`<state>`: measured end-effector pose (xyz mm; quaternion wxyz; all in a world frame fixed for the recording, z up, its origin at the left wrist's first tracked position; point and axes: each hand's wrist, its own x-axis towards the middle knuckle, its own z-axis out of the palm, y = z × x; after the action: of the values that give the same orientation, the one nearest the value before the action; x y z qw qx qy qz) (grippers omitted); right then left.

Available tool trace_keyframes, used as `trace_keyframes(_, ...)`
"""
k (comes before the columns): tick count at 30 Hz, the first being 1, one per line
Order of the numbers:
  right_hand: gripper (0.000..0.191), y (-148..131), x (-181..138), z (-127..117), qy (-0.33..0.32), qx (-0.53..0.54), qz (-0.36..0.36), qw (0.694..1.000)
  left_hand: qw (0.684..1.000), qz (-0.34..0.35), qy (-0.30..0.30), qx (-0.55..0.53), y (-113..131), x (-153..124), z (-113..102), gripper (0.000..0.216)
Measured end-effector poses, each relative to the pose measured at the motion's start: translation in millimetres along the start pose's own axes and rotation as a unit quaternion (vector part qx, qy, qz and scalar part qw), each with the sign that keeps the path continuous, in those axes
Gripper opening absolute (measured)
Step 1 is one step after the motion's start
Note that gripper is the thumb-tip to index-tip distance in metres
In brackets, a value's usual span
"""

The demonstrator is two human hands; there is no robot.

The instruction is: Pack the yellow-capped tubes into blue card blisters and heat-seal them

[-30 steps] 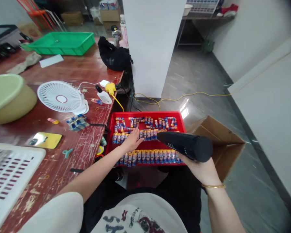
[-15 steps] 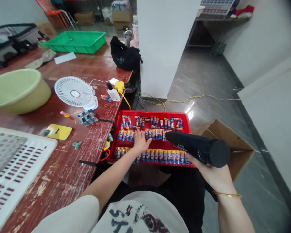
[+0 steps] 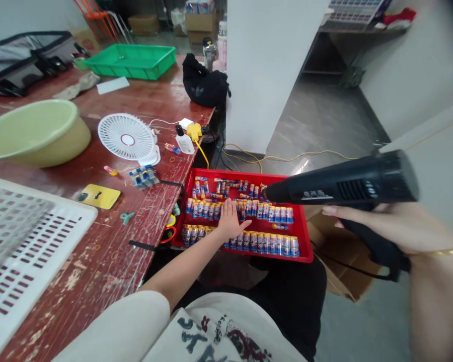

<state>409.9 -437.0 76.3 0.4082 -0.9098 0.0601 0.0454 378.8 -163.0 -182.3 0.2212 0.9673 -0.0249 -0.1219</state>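
Note:
My right hand (image 3: 392,226) grips a black heat gun (image 3: 340,181) by its handle. The heat gun's nozzle points left, over the right part of a shallow red tray (image 3: 305,246). Small cylinders with blue wrappers and yellow tops stand in the tray in a near row (image 3: 264,242) and a middle row (image 3: 281,214). Behind them, several similar cylinders (image 3: 202,188) lie or stand loosely. Palm down, with fingers stretched out, my left hand (image 3: 229,222) rests at the middle row and hides part of it.
A cardboard box (image 3: 340,251) stands right of the tray. On the worn red table (image 3: 113,281) are a white fan (image 3: 126,139), a yellow phone (image 3: 100,196), a white perforated basket (image 3: 86,216) and a pale green basin (image 3: 41,133). Yellow cable (image 3: 279,158) runs along the floor.
My right hand has raised the heat gun and moved it right, turning it more sideways, so more cylinders show. My left hand stays flat at the middle row. The view has shifted slightly.

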Motion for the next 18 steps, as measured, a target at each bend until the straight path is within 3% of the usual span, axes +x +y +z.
trace_keyframes(3, 0.035, -5.3, 6.0, 27.0, -0.099, 0.067, -0.013, 0.993, 0.993, -0.051, 0.075, -0.070, -14.6, -8.6, -2.7, 0.094)
trace_keyframes(6, 0.042, -0.1, 6.3, 43.3, -0.111, 0.137, -0.068, 0.982, 0.980, -0.118, 0.097, -0.130, -44.1, -22.8, -7.2, 0.092)
trace_keyframes(11, 0.047, 8.0, 3.8, 61.0, -0.184, 0.128, -0.077, 0.972, 0.964, -0.165, 0.119, -0.170, -76.6, -42.3, -17.2, 0.062)
trace_keyframes(16, 0.041, 1.7, 3.7, 86.4, -0.155, 0.102, -0.079, 0.979, 0.954, -0.199, 0.148, -0.170, -84.6, -52.9, -24.0, 0.060)
trace_keyframes(18, 0.043, 0.8, 1.4, 87.1, -0.184, 0.072, -0.083, 0.977, 0.955, -0.203, 0.148, -0.160, -91.1, -58.0, -23.9, 0.062)
